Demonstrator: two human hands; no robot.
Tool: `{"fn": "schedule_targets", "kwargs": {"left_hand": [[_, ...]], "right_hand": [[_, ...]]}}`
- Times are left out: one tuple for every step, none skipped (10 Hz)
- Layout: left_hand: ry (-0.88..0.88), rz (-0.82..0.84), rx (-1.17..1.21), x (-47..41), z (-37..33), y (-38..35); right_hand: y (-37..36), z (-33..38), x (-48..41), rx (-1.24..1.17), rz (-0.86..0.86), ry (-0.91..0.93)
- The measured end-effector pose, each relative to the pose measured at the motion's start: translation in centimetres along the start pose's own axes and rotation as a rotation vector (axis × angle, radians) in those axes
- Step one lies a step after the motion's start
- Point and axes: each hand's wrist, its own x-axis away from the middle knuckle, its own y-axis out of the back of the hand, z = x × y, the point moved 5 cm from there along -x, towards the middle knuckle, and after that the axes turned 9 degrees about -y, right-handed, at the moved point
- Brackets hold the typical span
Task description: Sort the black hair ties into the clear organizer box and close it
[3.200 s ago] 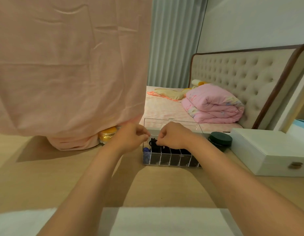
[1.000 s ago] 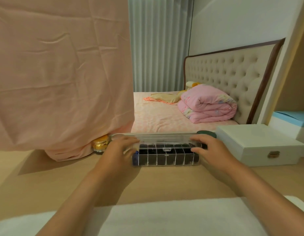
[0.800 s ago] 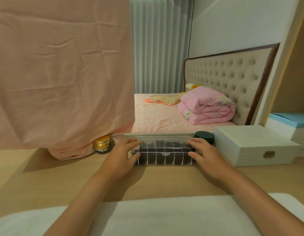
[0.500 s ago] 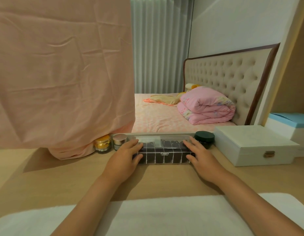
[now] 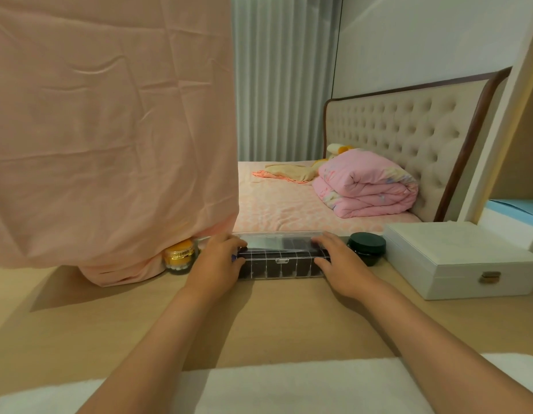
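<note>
Desk of pale wood is carrying the clear plastic organizer box, lid down over black hair ties. Left hand and right hand are pressing its ends, fingers spread; even force near the latch seems wisest.

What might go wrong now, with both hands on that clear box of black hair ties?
1. The left hand and right hand press the lid ends of the clear plastic organizer box; its middle front latch tab may not snap.
2. The black hair ties fill the compartments; one might get pinched under the lid.
3. Pushed sideways, the box might knock the round black jar close beside it.
</note>
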Motion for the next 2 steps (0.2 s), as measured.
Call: {"fn": "schedule_targets", "kwargs": {"left_hand": [[-0.014,0.001,0.036,0.13,0.46,-0.19],[0.006,-0.019,0.067,-0.04,0.41,0.78]], "right_hand": [[-0.33,-0.14,-0.11,0.012,0.004,0.021],[0.51,-0.38,-0.49,0.011,-0.021,-0.041]]}}
